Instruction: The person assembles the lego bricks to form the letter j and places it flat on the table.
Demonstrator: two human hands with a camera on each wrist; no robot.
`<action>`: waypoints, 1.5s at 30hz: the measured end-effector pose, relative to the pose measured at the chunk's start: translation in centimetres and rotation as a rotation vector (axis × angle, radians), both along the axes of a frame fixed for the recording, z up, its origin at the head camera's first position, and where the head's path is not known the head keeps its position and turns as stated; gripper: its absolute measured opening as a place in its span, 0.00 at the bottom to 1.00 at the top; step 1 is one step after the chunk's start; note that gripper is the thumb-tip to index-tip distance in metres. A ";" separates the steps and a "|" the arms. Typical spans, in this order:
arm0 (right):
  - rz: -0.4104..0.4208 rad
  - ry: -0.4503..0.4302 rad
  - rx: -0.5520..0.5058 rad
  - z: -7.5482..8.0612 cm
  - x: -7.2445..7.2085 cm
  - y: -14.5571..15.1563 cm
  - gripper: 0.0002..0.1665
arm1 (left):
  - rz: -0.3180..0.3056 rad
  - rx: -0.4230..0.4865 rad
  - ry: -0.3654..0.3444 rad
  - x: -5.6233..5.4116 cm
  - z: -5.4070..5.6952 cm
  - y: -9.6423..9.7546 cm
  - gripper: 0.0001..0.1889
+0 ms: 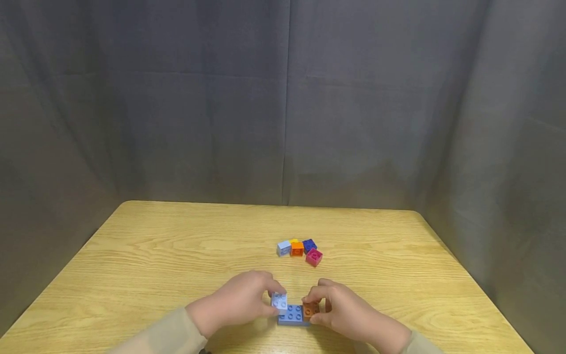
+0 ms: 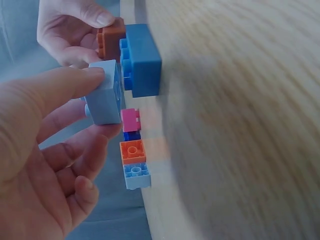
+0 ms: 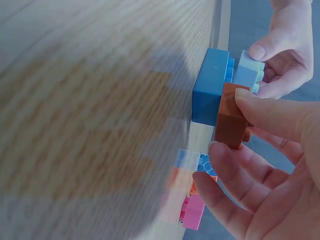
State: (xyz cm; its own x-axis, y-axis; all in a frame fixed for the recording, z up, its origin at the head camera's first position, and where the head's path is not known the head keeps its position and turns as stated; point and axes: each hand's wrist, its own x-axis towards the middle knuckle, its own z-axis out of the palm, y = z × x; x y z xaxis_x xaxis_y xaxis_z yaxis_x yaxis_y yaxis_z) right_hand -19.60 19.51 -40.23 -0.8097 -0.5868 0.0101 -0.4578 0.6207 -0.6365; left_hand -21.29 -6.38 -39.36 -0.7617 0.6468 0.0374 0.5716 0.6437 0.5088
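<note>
A long blue toy brick (image 1: 292, 322) lies on the table near its front edge, studs up. My left hand (image 1: 243, 299) pinches a small light blue brick (image 2: 105, 97) between thumb and fingers over the left end of the long brick. In the left wrist view the light blue brick is close to those studs; whether it touches them I cannot tell. At the right end, my right hand (image 1: 349, 312) pinches a small brown brick (image 3: 231, 116) by its sides. The brown brick sits against the top of the long one, its own studs facing up.
Beyond the hands lies a loose group of small bricks: light blue (image 1: 283, 249), orange (image 1: 297, 250), dark blue (image 1: 309, 245), pink (image 1: 314, 257), and a partly hidden yellow one (image 1: 294, 241). Grey curtains (image 1: 283, 108) surround the wooden table (image 1: 177, 246) at the back and sides.
</note>
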 end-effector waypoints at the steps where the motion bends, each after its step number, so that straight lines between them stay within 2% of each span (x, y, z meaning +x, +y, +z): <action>1: 0.000 0.003 -0.001 0.0 0.0 0.0 0.16 | -0.004 -0.001 0.001 0.0 -0.1 0.0 0.19; 10: 0.005 0.012 -0.015 -0.1 0.0 0.1 0.15 | -0.021 0.001 0.049 0.3 -0.7 0.0 0.20; 19: 0.002 0.009 -0.017 0.0 0.0 0.0 0.16 | -0.044 0.010 0.084 0.5 -0.8 0.0 0.20; 31: 0.001 0.008 -0.017 -0.1 0.0 0.1 0.16 | -0.031 0.002 0.112 0.5 -1.2 0.1 0.19; 45: 0.000 0.017 -0.024 -0.3 0.0 0.2 0.16 | -0.031 -0.024 0.142 0.6 -1.0 0.2 0.19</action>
State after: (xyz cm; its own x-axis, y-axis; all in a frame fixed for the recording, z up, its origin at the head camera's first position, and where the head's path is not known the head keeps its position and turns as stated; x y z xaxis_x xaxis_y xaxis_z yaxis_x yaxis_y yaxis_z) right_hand -19.56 19.69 -40.50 -0.8093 -0.5861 0.0377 -0.4684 0.6054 -0.6435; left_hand -20.68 -6.18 -40.34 -0.7295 0.6719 0.1277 0.6565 0.6356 0.4062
